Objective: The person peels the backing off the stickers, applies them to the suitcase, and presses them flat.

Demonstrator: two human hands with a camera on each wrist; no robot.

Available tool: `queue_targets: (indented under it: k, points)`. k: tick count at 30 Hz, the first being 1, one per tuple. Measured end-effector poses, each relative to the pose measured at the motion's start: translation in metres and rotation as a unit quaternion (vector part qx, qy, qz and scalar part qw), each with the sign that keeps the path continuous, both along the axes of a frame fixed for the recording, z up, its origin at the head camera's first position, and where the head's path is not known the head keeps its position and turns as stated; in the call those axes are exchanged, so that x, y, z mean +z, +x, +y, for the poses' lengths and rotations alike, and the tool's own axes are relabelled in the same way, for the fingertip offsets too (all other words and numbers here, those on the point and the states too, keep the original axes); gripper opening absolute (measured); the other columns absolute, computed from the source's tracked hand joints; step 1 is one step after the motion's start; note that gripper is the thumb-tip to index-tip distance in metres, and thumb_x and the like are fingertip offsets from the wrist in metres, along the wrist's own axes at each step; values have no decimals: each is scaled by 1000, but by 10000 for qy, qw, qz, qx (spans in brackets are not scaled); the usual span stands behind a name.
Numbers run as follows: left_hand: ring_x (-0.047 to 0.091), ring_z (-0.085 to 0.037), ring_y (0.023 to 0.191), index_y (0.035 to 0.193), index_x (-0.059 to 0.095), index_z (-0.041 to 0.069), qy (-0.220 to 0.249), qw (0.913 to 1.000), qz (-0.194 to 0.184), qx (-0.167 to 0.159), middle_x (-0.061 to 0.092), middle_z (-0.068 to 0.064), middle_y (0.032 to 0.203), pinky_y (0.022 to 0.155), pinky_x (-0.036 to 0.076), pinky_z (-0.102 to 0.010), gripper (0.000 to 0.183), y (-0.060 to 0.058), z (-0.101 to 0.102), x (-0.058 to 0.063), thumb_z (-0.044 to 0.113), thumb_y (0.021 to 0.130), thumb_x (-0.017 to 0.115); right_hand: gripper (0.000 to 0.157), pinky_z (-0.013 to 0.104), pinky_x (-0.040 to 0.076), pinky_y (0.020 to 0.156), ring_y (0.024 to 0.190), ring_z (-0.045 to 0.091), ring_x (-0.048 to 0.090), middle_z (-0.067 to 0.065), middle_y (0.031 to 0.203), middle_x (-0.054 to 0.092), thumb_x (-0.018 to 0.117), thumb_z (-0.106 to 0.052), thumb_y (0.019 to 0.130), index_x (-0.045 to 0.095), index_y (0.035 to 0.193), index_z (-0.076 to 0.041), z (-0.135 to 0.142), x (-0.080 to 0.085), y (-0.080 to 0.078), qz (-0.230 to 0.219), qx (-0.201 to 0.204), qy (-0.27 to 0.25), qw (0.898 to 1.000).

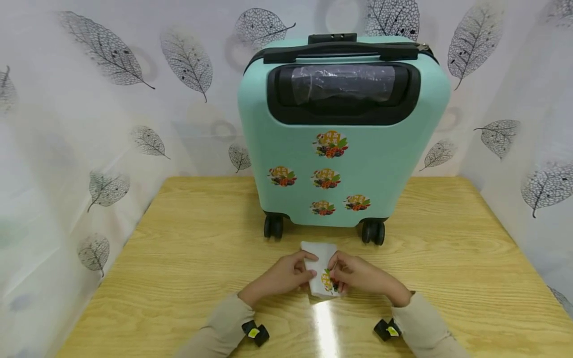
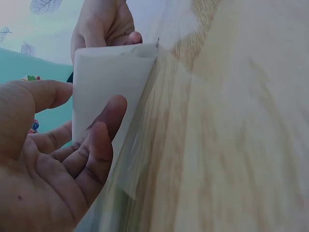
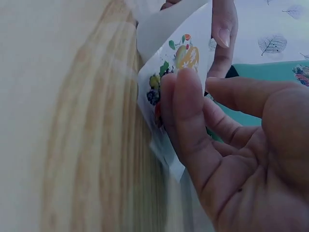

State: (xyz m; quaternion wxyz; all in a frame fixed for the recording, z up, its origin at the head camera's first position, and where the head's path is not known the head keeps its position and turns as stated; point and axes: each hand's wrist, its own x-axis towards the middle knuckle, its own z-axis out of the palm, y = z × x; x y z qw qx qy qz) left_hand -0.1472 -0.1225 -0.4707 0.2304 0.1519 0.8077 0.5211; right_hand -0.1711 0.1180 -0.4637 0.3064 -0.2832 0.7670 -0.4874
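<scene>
A white paper sheet (image 1: pixel 319 254), bent and seen on its plain back in the left wrist view, is held up just over the table. My left hand (image 1: pixel 286 272) grips its left side, thumb on the front and fingers behind. On the lower part of the sheet is a round fruit sticker (image 3: pixel 187 57) with orange, green and red print. My right hand (image 1: pixel 360 273) pinches the sticker's right edge between thumb and fingers; the fingertips cover part of the print. Behind both hands stands a mint-green suitcase (image 1: pixel 286 144) bearing several matching fruit stickers (image 1: pixel 331 144).
The suitcase rests upright on black wheels (image 1: pixel 273 226) on the wood-grain table (image 1: pixel 188 238). Its black handle recess (image 1: pixel 344 117) faces me. Leaf-patterned cloth (image 1: pixel 197 124) hangs behind and along both sides. Black wrist devices (image 1: pixel 255 333) sit at both sleeves.
</scene>
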Motion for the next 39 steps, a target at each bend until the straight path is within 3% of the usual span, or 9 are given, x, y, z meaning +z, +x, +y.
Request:
queue_targets:
  k: [6, 14, 20, 28, 31, 35, 39]
  points:
    - [59, -13, 63, 127, 54, 9, 378, 9990, -68, 216, 65, -6, 83, 51, 48, -25, 34, 2, 8, 3, 17, 95, 61, 19, 31, 56, 58, 65, 16, 63, 12, 86, 59, 51, -15, 101, 50, 109, 2, -3, -2, 2, -25, -25, 35, 10000]
    - [65, -11, 79, 124, 56, 7, 1104, 9907, -438, 660, 69, -11, 95, 67, 53, -24, 32, 3, 11, -5, 9, 93, 61, 22, 31, 56, 60, 68, 16, 64, 14, 90, 60, 51, -18, 101, 50, 110, 2, -6, 0, 5, -112, 84, -132, 9998]
    - [64, -11, 78, 125, 55, 5, 1409, 9849, -478, 885, 67, -11, 90, 71, 55, -27, 33, 4, 12, -3, 6, 92, 59, 22, 32, 57, 62, 69, 15, 64, 13, 94, 58, 47, -19, 103, 49, 113, 0, -9, 0, 6, -58, 86, -186, 9998]
    - [64, -8, 82, 125, 53, -1, 1638, 9798, -478, 1040, 67, -23, 107, 71, 53, -22, 34, 6, 12, 1, 0, 92, 58, 27, 30, 56, 60, 67, 12, 63, 11, 93, 58, 50, -21, 102, 48, 115, 1, -16, 5, 13, 55, -179, -321, 9993]
    - [63, -7, 80, 125, 53, 0, 1630, 9802, -421, 1046, 68, -18, 103, 69, 52, -20, 33, 7, 12, 1, -1, 92, 58, 26, 29, 55, 60, 67, 12, 62, 11, 91, 58, 52, -20, 101, 48, 114, 2, -18, 7, 15, 111, -296, -320, 9990]
    - [53, -5, 69, 123, 55, 0, 1630, 9805, -360, 1035, 62, -3, 82, 63, 46, -18, 32, 8, 13, 2, -2, 91, 58, 23, 26, 55, 60, 67, 11, 61, 11, 90, 59, 51, -18, 101, 48, 113, 2, -19, 8, 17, 236, -432, -230, 9985]
    - [51, -6, 67, 121, 57, 1, 1619, 9806, -317, 1058, 60, 2, 78, 62, 44, -19, 31, 9, 14, 2, -2, 90, 59, 21, 26, 53, 58, 67, 10, 60, 10, 90, 59, 51, -18, 101, 49, 112, 0, -21, 5, 18, 436, -464, -137, 9979]
